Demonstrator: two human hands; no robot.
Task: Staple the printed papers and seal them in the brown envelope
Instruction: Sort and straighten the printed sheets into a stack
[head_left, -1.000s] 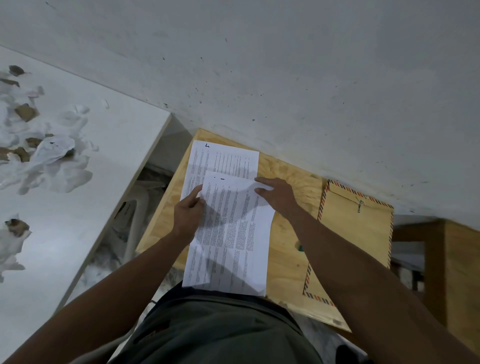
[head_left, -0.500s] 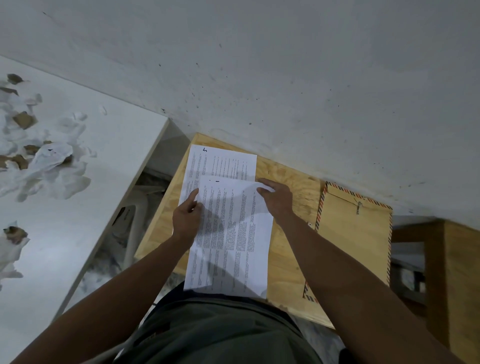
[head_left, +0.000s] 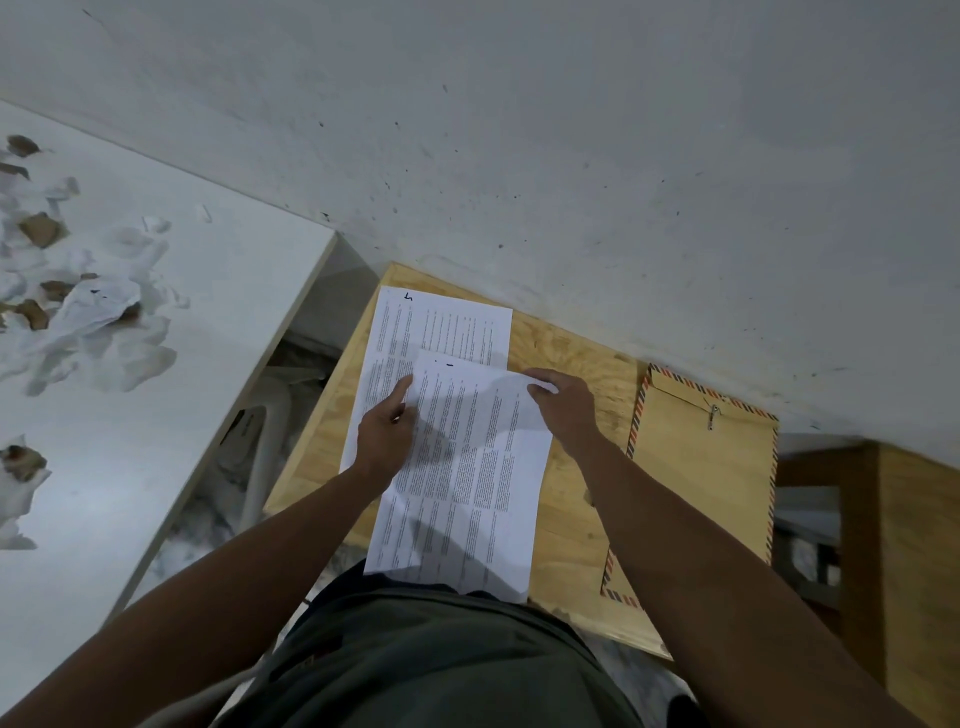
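Note:
Two printed sheets lie on the small wooden table (head_left: 566, 519). The lower sheet (head_left: 441, 325) reaches toward the wall. The top sheet (head_left: 478, 483) overlaps it and hangs over the near edge. My left hand (head_left: 387, 434) rests on the top sheet's left edge, index finger stretched out. My right hand (head_left: 563, 405) pinches the top sheet's far right corner, which curls up slightly. The brown envelope (head_left: 701, 478), with a red-and-blue striped border and a metal clasp, lies flat to the right of the papers. No stapler shows.
A white wall (head_left: 571, 156) rises right behind the table. On the left stands a white board (head_left: 156, 415) with crumpled white and brown paper scraps (head_left: 78, 312). A gap with a white plastic chair lies between board and table. Wooden furniture (head_left: 909, 545) is at the right.
Both hands have slid the top sheet slightly away from me over the lower one. The left index finger has stretched out along its edge. The envelope has stayed put.

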